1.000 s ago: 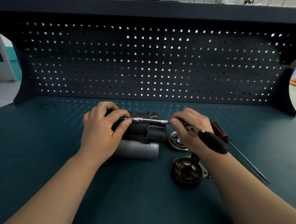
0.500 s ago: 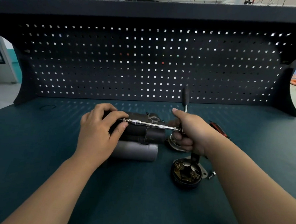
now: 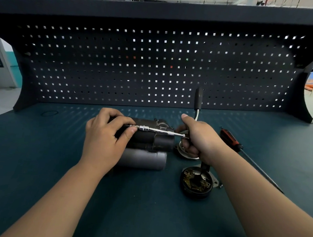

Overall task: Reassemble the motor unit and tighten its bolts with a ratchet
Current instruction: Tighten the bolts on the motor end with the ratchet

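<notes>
The dark motor unit (image 3: 151, 141) lies on its side on the bench, with a grey cylinder (image 3: 142, 158) along its near side. My left hand (image 3: 104, 139) grips the motor's left end, and its thumb and forefinger pinch the socket end of the silver extension bar (image 3: 158, 131). My right hand (image 3: 200, 138) grips the ratchet (image 3: 198, 100) at its head, so the black handle stands upright. The bar runs level across the top of the motor. What the socket sits on is hidden by my left fingers.
A black end cap with brass brush parts (image 3: 196, 182) lies in front of my right wrist. A round metal cover (image 3: 182, 150) sits under my right hand. A red-and-black screwdriver (image 3: 230, 138) lies to the right. A pegboard (image 3: 158, 64) closes the back.
The ratchet handle swung from pointing right and towards me up to upright a second ago, and has barely moved over the last half second. My left hand stayed on the motor.
</notes>
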### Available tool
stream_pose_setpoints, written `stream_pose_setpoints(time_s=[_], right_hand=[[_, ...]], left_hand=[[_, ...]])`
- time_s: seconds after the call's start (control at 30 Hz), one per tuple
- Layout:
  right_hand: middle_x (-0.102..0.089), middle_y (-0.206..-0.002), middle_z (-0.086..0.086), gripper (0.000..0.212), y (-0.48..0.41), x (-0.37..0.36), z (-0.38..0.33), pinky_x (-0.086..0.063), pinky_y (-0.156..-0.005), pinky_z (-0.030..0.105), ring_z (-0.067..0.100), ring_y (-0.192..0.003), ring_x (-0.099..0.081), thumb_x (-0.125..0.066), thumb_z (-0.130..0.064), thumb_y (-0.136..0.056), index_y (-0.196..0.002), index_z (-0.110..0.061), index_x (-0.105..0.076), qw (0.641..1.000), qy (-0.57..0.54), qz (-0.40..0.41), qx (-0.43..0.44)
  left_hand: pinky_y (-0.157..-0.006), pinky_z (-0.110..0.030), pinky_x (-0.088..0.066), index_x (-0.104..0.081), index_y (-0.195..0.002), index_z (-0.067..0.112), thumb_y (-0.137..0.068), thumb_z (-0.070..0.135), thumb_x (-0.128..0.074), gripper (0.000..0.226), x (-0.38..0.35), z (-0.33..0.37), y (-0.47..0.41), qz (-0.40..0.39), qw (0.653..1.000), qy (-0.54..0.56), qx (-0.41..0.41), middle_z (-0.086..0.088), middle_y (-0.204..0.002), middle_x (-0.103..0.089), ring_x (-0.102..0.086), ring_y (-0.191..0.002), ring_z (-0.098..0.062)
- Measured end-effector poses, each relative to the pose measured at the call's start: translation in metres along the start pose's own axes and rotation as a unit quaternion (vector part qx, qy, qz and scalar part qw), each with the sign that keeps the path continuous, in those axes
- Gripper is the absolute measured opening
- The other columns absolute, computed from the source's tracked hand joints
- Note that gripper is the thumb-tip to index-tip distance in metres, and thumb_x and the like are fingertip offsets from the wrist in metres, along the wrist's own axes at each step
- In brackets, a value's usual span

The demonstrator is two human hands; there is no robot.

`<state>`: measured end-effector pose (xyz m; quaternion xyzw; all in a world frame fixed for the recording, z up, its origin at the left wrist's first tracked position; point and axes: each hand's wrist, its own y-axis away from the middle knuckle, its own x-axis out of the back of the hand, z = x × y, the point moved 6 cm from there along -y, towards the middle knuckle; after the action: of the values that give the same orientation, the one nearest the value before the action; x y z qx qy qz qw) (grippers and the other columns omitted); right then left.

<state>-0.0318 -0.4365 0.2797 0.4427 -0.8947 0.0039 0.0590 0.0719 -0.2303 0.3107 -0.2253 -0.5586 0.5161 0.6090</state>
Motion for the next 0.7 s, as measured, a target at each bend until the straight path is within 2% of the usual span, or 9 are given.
stream_pose_setpoints(time_s=[0.1,0.17,0.23,0.27,0.33,0.43,0.5,0.63,0.7], right_hand=[[-0.048,-0.045,-0.007,0.042,0.004,0.007,-0.012,-0.034,-0.043,0.022,0.012,-0.04,-0.043,-0.048,-0.052,-0.09,-0.077,-0.016,-0.065,0.977,0.099,0.077,0.17],[-0.05,-0.052,-0.015,0.032,0.015,0.01,-0.021,-0.04,-0.051,0.017,0.0,-0.05,-0.048,-0.053,-0.047,-0.087,-0.073,-0.02,-0.062,0.919,0.177,0.126,0.328],[-0.06,-0.072,-0.019,0.03,0.025,0.009,-0.025,-0.046,-0.064,0.014,-0.001,-0.069,-0.058,-0.055,-0.044,-0.087,-0.083,-0.018,-0.067,0.843,0.263,0.134,0.449],[-0.064,-0.08,-0.013,0.034,0.028,0.008,-0.024,-0.05,-0.068,0.021,0.003,-0.074,-0.061,-0.053,-0.044,-0.088,-0.089,-0.014,-0.069,0.818,0.288,0.132,0.481],[-0.067,-0.088,-0.007,0.037,0.029,0.009,-0.024,-0.054,-0.068,0.034,0.013,-0.078,-0.064,-0.05,-0.042,-0.09,-0.096,-0.011,-0.069,0.805,0.298,0.136,0.495],[-0.062,-0.083,-0.014,0.035,0.029,0.008,-0.027,-0.054,-0.065,0.039,0.014,-0.075,-0.063,-0.046,-0.041,-0.091,-0.091,-0.013,-0.068,0.813,0.277,0.136,0.494],[-0.058,-0.07,-0.017,0.037,0.025,0.009,-0.026,-0.052,-0.062,0.035,0.009,-0.068,-0.06,-0.042,-0.045,-0.089,-0.086,-0.017,-0.066,0.846,0.247,0.133,0.454],[-0.041,-0.043,-0.008,0.037,0.011,0.008,-0.021,-0.033,-0.044,0.025,0.006,-0.042,-0.039,-0.039,-0.047,-0.092,-0.081,-0.023,-0.064,0.933,0.177,0.111,0.293],[-0.038,-0.04,-0.01,0.033,-0.001,0.008,-0.013,-0.027,-0.037,0.021,0.009,-0.035,-0.032,-0.041,-0.046,-0.096,-0.093,-0.023,-0.066,0.983,0.094,0.074,0.142]], left_hand=[[-0.095,-0.034,-0.025,-0.071,-0.096,0.024,-0.085,0.045,-0.052,0.03,0.0,-0.001,0.0,0.0,1.0,0.005,0.003,0.012,-0.103,-0.045,-0.049,-0.099,-0.012],[-0.095,-0.035,-0.026,-0.071,-0.096,0.024,-0.085,0.044,-0.052,0.03,0.0,-0.001,0.0,0.001,1.0,0.005,0.003,0.009,-0.103,-0.047,-0.049,-0.099,-0.013],[-0.094,-0.035,-0.027,-0.071,-0.096,0.024,-0.085,0.044,-0.053,0.029,0.0,-0.001,0.0,0.003,1.0,0.007,0.002,0.007,-0.103,-0.049,-0.049,-0.098,-0.012],[-0.094,-0.036,-0.028,-0.071,-0.096,0.024,-0.085,0.043,-0.053,0.029,0.0,-0.001,-0.001,0.002,1.0,0.007,0.002,0.007,-0.103,-0.049,-0.049,-0.098,-0.013],[-0.094,-0.038,-0.03,-0.071,-0.096,0.023,-0.085,0.044,-0.052,0.03,-0.001,-0.001,-0.001,0.002,1.0,0.005,0.003,0.007,-0.104,-0.049,-0.049,-0.097,-0.013],[-0.093,-0.039,-0.032,-0.072,-0.097,0.022,-0.085,0.044,-0.052,0.031,0.0,-0.002,0.0,0.006,1.0,0.003,0.004,0.007,-0.104,-0.049,-0.045,-0.096,-0.008],[-0.092,-0.039,-0.033,-0.071,-0.099,0.022,-0.085,0.044,-0.052,0.032,0.0,-0.002,0.001,0.005,1.0,-0.002,0.001,0.006,-0.105,-0.05,-0.047,-0.096,-0.012],[-0.094,-0.04,-0.033,-0.064,-0.107,0.026,-0.085,0.042,-0.051,0.029,-0.002,-0.003,0.001,-0.006,1.0,-0.013,-0.002,0.003,-0.109,-0.049,-0.052,-0.099,-0.024],[-0.096,-0.038,-0.029,-0.06,-0.107,0.029,-0.085,0.041,-0.05,0.027,-0.003,-0.003,0.002,-0.013,1.0,-0.017,-0.001,0.001,-0.11,-0.049,-0.052,-0.1,-0.027]])
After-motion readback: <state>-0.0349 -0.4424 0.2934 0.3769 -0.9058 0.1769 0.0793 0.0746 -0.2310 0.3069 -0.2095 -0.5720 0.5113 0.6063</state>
